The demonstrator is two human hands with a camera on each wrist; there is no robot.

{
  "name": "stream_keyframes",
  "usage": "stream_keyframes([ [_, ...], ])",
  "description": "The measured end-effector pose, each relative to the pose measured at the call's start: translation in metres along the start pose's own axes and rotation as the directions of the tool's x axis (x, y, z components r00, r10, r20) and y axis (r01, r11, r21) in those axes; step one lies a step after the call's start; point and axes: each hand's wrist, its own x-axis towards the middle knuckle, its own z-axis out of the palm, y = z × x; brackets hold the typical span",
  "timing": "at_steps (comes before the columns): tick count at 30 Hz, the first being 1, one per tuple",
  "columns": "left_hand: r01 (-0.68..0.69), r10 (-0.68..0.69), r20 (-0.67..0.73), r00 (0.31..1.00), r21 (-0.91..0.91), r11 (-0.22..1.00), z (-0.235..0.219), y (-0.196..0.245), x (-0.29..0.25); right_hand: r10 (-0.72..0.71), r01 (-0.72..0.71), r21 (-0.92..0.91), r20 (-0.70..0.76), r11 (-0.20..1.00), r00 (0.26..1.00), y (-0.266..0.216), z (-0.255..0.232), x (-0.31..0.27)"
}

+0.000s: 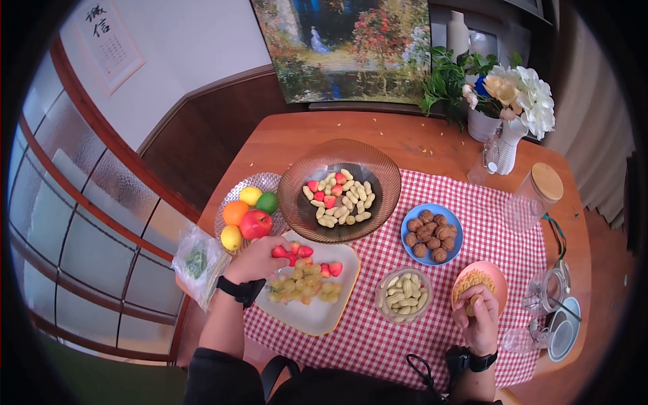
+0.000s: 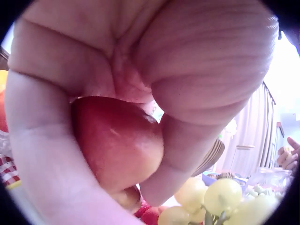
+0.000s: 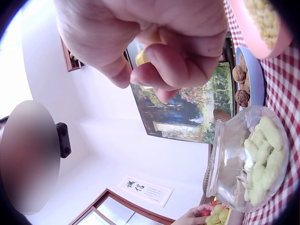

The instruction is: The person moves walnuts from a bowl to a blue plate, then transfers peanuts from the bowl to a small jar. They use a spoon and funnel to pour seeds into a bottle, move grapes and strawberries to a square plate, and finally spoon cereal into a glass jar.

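Note:
My left hand (image 1: 256, 260) is over the upper left of a white tray (image 1: 314, 321); in the left wrist view, its fingers and thumb grip a red strawberry (image 2: 119, 143). Green grapes (image 1: 304, 285) and more strawberries (image 1: 331, 270) lie on the tray. Above the pink bowl of small pale pieces (image 1: 483, 275), my right hand (image 1: 480, 325) pinches a small yellowish round item (image 3: 141, 57), mostly hidden by the fingers, perhaps a grape. Behind the tray, a large ribbed glass bowl (image 1: 293, 182) holds peanuts and strawberry pieces.
A jar of peanuts (image 1: 403, 295) and a blue plate of walnuts (image 1: 432, 236) stand between the hands. At left are a fruit plate (image 1: 264, 181) and a plastic bag (image 1: 196, 260). Glass jars (image 1: 526, 206) line the right side; flowers (image 1: 506, 91) stand at the back.

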Motion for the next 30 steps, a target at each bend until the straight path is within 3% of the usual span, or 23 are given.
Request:
stream_keyframes([
  [3, -0.049, 0.051, -0.021, 0.998, 0.108, 0.993, 0.005, -0.003, -0.002, 0.005, -0.005, 0.016, -0.017, 1.0, 1.0, -0.002, 0.002, 0.0],
  [7, -0.068, 0.072, -0.044, 0.996, 0.1, 0.993, -0.006, 0.001, -0.001, -0.008, 0.008, 0.033, 0.003, 0.999, 1.0, -0.004, 0.006, 0.001],
  [9, -0.188, 0.231, -0.123, 0.965, 0.29, 0.939, -0.014, -0.002, 0.008, 0.001, -0.001, 0.012, 0.006, 1.0, 1.0, -0.001, 0.005, 0.0],
  [11, -0.146, 0.188, -0.13, 0.974, 0.277, 0.95, -0.025, 0.019, 0.014, 0.006, -0.006, -0.008, 0.001, 1.0, 1.0, 0.001, 0.006, 0.0],
  [13, -0.234, 0.288, -0.169, 0.943, 0.281, 0.931, -0.033, 0.031, 0.027, 0.016, -0.014, 0.022, -0.059, 1.0, 0.998, 0.002, 0.01, 0.0],
  [15, -0.186, 0.22, -0.135, 0.966, 0.227, 0.956, -0.039, 0.05, 0.046, 0.051, -0.049, 0.043, -0.035, 0.998, 0.998, -0.001, 0.008, -0.001],
  [17, -0.266, 0.321, -0.066, 0.945, 0.417, 0.869, -0.04, 0.06, 0.07, 0.085, -0.084, 0.063, -0.012, 0.994, 0.996, -0.004, 0.006, -0.002],
  [19, -0.284, 0.329, -0.024, 0.944, 0.447, 0.848, -0.038, 0.062, 0.096, 0.125, -0.126, 0.095, 0.019, 0.988, 0.992, -0.006, 0.006, -0.003],
  [23, -0.237, 0.245, 0.059, 0.968, 0.544, 0.805, -0.029, 0.067, 0.139, 0.18, -0.18, -0.002, 0.044, 0.984, 0.983, -0.009, -0.001, -0.004],
  [26, -0.171, 0.11, 0.141, 0.984, 0.557, 0.813, -0.022, 0.075, 0.154, 0.186, -0.185, -0.03, 0.046, 0.982, 0.981, -0.01, -0.004, -0.004],
  [30, -0.249, 0.128, 0.228, 0.965, 0.651, 0.717, -0.015, 0.064, 0.177, 0.248, -0.248, -0.013, 0.059, 0.969, 0.967, -0.014, -0.003, -0.005],
])
